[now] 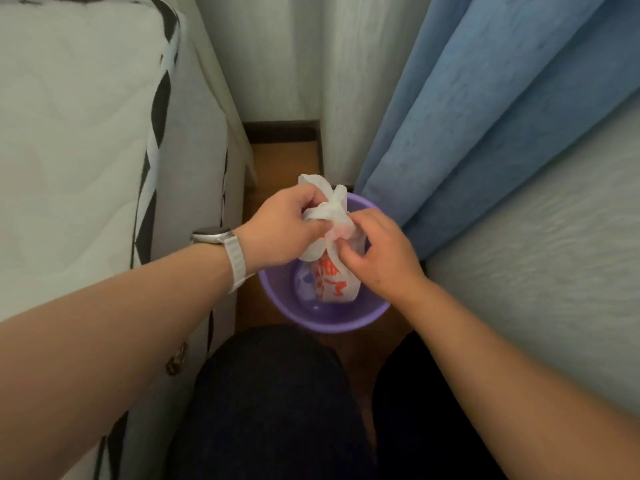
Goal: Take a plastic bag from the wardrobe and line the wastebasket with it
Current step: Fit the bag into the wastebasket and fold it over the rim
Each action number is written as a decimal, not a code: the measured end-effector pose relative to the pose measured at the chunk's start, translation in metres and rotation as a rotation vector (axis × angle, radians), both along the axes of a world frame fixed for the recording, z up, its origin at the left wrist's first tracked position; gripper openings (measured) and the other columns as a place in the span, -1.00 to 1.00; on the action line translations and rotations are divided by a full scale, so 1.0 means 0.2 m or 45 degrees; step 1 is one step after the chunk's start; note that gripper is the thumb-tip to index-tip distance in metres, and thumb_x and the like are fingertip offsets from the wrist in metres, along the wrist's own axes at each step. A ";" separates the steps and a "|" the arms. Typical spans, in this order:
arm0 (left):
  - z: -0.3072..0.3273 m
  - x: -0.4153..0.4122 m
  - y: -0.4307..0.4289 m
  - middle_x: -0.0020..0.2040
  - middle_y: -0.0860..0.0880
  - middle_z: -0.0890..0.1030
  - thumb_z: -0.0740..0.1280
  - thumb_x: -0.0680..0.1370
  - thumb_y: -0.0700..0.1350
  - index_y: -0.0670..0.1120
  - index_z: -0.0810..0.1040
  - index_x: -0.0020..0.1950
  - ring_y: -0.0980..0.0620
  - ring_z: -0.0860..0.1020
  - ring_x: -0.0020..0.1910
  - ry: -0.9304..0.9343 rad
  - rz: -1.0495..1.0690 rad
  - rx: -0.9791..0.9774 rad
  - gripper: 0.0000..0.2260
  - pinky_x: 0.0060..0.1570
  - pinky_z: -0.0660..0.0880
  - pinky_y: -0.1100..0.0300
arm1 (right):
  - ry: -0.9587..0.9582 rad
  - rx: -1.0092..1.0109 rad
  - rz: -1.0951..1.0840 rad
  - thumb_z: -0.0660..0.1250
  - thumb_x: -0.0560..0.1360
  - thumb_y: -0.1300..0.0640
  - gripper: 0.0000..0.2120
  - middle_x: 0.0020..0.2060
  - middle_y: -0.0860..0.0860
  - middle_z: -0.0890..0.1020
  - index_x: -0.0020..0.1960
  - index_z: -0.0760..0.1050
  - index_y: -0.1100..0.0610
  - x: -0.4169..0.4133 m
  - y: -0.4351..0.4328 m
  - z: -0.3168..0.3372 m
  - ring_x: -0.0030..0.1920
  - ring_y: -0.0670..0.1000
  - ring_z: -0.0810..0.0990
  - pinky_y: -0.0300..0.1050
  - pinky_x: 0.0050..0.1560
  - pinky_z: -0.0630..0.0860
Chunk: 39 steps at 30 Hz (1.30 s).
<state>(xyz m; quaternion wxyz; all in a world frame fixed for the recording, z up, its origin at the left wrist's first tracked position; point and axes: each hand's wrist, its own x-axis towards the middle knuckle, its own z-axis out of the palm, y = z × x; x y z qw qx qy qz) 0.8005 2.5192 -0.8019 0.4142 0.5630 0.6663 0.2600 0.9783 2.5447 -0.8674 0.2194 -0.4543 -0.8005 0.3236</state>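
A purple wastebasket stands on the brown floor. Right above it, two hands hold a white plastic bag with red marks on it. The bag is all bunched up. Its bottom part hangs down inside the wastebasket, and its top ends stick up over the far rim. I cannot tell if the bag touches the bottom of the wastebasket.

The left hand is above the left side of the wastebasket. Its fingers are curled round the top of the bag and grip it. There is a white watch on that wrist. The right hand is above the right side of the wastebasket. Its fingertips pinch the bag just beside the left hand.

A white bed with black marks is to the left of the wastebasket. A blue curtain hangs to the right of it. A pale wall is behind it. The person's knees, in dark trousers, are just in front of the wastebasket.
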 end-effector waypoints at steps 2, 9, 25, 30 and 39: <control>-0.05 0.00 0.01 -0.13 0.04 0.61 0.43 0.50 -0.15 -0.01 0.55 -0.06 0.10 0.58 -0.17 0.015 -0.007 0.012 -0.91 -0.22 0.46 0.22 | 0.000 0.026 0.003 0.33 0.52 -0.06 -0.71 0.09 -0.18 0.55 0.23 0.48 -0.05 0.01 0.01 -0.06 0.09 -0.16 0.49 -0.08 0.08 0.52; -0.21 0.02 0.00 -0.12 -0.02 0.64 0.40 0.49 -0.22 -0.04 0.56 -0.08 -0.07 0.60 -0.11 0.166 -0.169 -0.095 -0.90 -0.12 0.54 0.06 | -0.082 -0.047 -0.064 0.34 0.51 0.01 -0.70 0.11 -0.04 0.58 0.22 0.51 0.05 0.05 -0.08 -0.21 0.12 -0.01 0.51 0.00 0.16 0.48; -0.19 0.06 0.05 -0.02 0.11 0.66 0.43 0.51 -0.06 0.12 0.58 0.09 0.16 0.63 -0.05 0.113 -0.360 -0.208 -0.82 0.01 0.57 0.15 | 0.099 -0.058 -0.164 0.27 0.56 0.10 -0.85 -0.03 -0.11 0.58 0.07 0.58 0.05 0.11 -0.03 -0.22 -0.03 -0.11 0.50 -0.11 0.02 0.48; -0.15 0.05 0.08 -0.14 0.13 0.66 0.45 0.49 -0.01 0.15 0.59 -0.03 0.20 0.63 -0.16 0.188 -0.413 -0.205 -0.90 -0.13 0.55 0.24 | 0.130 -0.041 -0.290 0.27 0.55 0.13 -0.90 -0.12 -0.10 0.54 -0.02 0.56 0.07 0.14 0.01 -0.20 -0.11 -0.09 0.49 -0.06 -0.08 0.48; -0.08 0.02 0.11 -0.29 0.17 0.56 0.40 0.53 -0.05 0.14 0.50 -0.26 0.21 0.52 -0.28 0.491 -0.336 0.052 -0.80 -0.29 0.34 0.31 | 0.124 -0.041 -0.426 0.29 0.53 0.16 -0.92 -0.15 -0.02 0.55 -0.07 0.55 0.11 0.23 0.04 -0.18 -0.15 -0.09 0.47 0.00 -0.09 0.48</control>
